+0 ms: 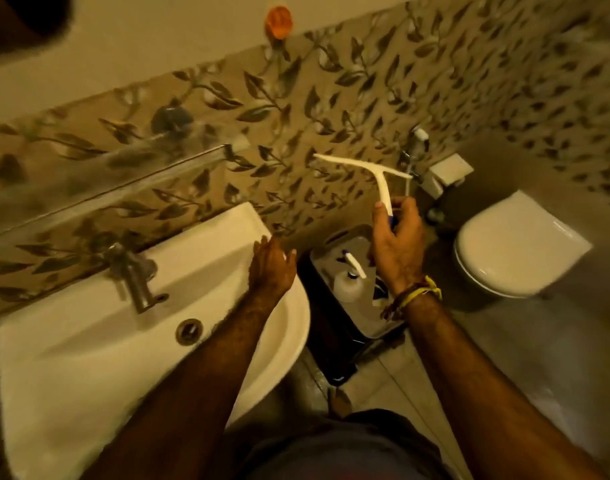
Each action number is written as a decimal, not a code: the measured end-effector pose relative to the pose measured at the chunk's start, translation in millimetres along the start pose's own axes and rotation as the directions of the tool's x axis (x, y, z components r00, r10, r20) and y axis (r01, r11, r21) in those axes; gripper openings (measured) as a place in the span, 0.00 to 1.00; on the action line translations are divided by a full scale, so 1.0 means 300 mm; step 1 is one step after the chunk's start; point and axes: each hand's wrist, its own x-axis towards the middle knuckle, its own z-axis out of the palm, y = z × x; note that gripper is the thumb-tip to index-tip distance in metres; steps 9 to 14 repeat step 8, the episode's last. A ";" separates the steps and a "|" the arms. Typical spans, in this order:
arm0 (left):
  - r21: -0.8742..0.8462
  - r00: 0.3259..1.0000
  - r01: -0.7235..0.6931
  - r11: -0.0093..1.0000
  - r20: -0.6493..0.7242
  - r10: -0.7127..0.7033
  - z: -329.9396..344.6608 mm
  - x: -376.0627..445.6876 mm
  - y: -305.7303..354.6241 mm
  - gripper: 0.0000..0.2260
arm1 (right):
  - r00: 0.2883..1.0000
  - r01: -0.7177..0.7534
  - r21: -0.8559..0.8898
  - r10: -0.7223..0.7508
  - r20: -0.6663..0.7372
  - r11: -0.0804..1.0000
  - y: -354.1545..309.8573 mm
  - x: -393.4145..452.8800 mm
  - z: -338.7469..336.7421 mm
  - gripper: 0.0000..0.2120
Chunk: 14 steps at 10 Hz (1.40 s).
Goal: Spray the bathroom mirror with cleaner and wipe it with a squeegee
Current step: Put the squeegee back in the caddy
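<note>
My right hand [397,240] grips the handle of a white T-shaped squeegee [369,174], held upright with its blade toward the leaf-patterned wall. Below that hand a grey bin [345,237] on a dark stand holds a white spray bottle [348,278] with its nozzle up. My left hand [272,268] is open, fingers spread, resting over the right rim of the white sink [123,358]. The mirror is only a dark corner at the top left [26,15], mostly out of view.
A glass shelf [106,181] runs along the wall above the sink's metal tap [133,275]. A white toilet [518,244] stands at the right, with a wall faucet [417,143] and a paper holder [445,174] beside it. An orange hook [279,17] sits high on the wall.
</note>
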 end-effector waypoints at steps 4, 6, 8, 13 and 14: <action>0.110 0.957 0.232 0.966 -0.203 -0.207 0.287 0.061 -0.021 0.40 | 0.888 -0.404 -0.384 0.457 0.054 0.830 0.565 0.248 0.060 0.14; 0.168 0.947 0.267 0.949 -0.228 -0.226 0.293 0.074 -0.026 0.35 | 0.692 -0.471 -0.564 0.680 0.241 0.679 0.697 0.364 0.248 0.16; 0.171 0.935 0.237 0.956 -0.306 -0.177 0.307 0.073 -0.023 0.34 | 0.566 -0.433 -0.688 0.770 0.295 0.582 0.509 0.363 0.323 0.20; 0.171 0.935 0.237 0.956 -0.306 -0.177 0.307 0.073 -0.023 0.34 | 0.566 -0.433 -0.688 0.770 0.295 0.582 0.509 0.363 0.323 0.20; 0.171 0.935 0.237 0.956 -0.306 -0.177 0.307 0.073 -0.023 0.34 | 0.566 -0.433 -0.688 0.770 0.295 0.582 0.509 0.363 0.323 0.20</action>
